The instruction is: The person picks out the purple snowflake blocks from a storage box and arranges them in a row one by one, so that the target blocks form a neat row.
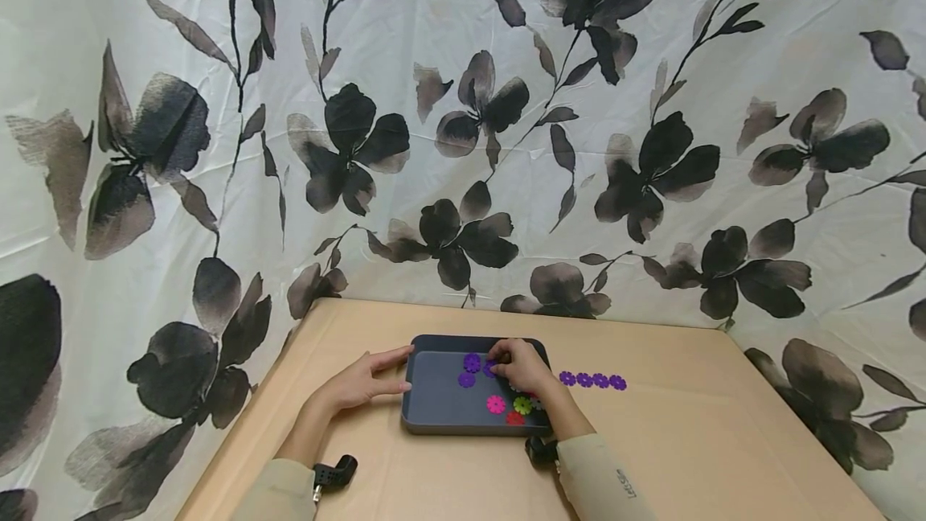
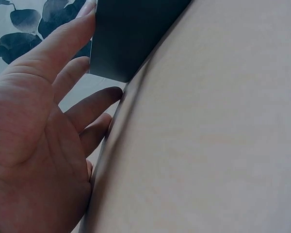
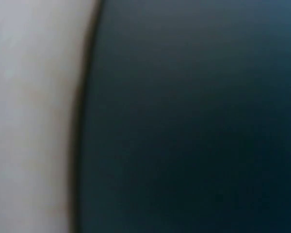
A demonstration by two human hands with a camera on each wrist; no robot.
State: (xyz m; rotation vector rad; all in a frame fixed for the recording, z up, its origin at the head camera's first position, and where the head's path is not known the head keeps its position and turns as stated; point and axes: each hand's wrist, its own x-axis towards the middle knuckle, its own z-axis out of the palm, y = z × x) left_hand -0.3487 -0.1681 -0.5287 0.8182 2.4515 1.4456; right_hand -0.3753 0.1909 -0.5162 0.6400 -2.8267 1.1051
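A dark grey tray [image 1: 441, 408] lies on the table with several flower-shaped pieces in it. My left hand [image 1: 354, 380] touches the tray's left side with fingers extended; in the left wrist view its fingers [image 2: 70, 41] lie against the tray wall [image 2: 126, 39]. Over the tray's right part, the thumb and fingers of my right hand [image 1: 522, 364] pinch a purple flower piece [image 1: 489, 369]. Beside it are two more purple flower pieces [image 1: 472, 363]. Nearer the front lie a pink flower [image 1: 495, 404], a green flower [image 1: 522, 405] and a red flower [image 1: 515, 418]. My right hand partly covers others.
Right of the tray, several purple flower pieces [image 1: 584, 380] form a row on the tan table [image 1: 694, 441]. A floral cloth [image 1: 463, 103] hangs behind the table. In the right wrist view, the blurred tray wall [image 3: 194, 121] fills most of the picture.
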